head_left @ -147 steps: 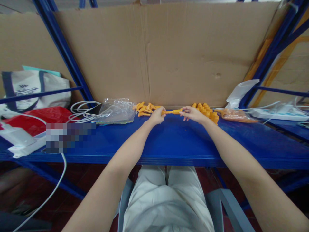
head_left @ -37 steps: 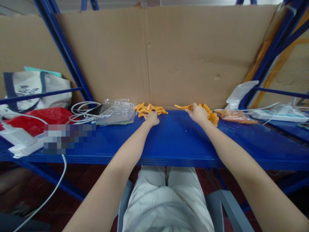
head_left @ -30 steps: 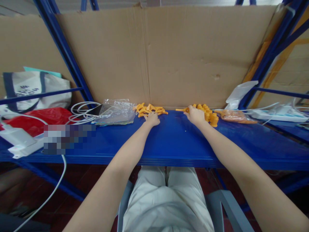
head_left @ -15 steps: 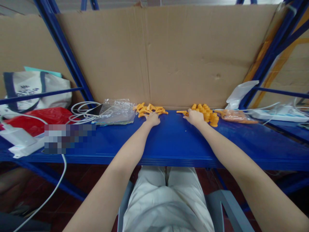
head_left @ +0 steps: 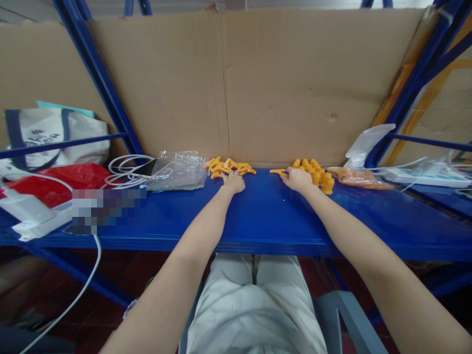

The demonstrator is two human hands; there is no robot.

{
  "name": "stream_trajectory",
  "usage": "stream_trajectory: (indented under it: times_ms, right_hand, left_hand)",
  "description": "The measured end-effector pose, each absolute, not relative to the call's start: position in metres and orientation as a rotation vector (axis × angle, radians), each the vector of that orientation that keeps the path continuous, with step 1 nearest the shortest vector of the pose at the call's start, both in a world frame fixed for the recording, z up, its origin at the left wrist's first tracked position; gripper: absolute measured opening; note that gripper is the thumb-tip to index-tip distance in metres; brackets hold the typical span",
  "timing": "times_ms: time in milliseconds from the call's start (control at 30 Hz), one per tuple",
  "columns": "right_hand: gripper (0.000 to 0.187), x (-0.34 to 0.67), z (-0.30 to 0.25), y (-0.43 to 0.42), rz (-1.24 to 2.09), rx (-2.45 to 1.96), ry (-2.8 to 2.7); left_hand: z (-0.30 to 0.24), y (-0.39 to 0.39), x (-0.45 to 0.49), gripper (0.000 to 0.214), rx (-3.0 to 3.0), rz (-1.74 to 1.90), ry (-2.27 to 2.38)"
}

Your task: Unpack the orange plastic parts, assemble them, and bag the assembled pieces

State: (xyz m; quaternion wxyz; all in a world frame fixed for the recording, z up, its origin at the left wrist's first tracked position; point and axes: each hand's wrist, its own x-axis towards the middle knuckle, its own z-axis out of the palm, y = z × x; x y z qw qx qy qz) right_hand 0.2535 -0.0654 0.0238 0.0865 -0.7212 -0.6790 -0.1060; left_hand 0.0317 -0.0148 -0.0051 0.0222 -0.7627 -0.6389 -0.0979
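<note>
Two heaps of small orange plastic parts lie at the back of the blue shelf, against the cardboard wall. My left hand rests at the front of the left heap, fingers curled on the parts; what they hold is hidden. My right hand sits just left of the right heap, pinching a thin orange piece that sticks out to the left over the shelf.
A clear plastic bag and a coiled white cable lie left of the heaps. Further left are a red bag and a tote bag. To the right lie a bag of orange parts and a power strip.
The hands, joined on one orange piece 4.9 s ago, have parted to the two heaps. Over the last second my right hand lowered its orange piece toward the shelf.
</note>
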Motion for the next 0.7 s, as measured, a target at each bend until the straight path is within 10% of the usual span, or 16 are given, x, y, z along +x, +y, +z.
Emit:
stream_trajectory:
  times_ms: [700]
  right_hand:
    - [0.043,0.257,0.023,-0.062,-0.276,-2.118,-2.017]
  left_hand:
    - [0.007,-0.016,0.026,0.046,-2.251,-0.487,-1.928]
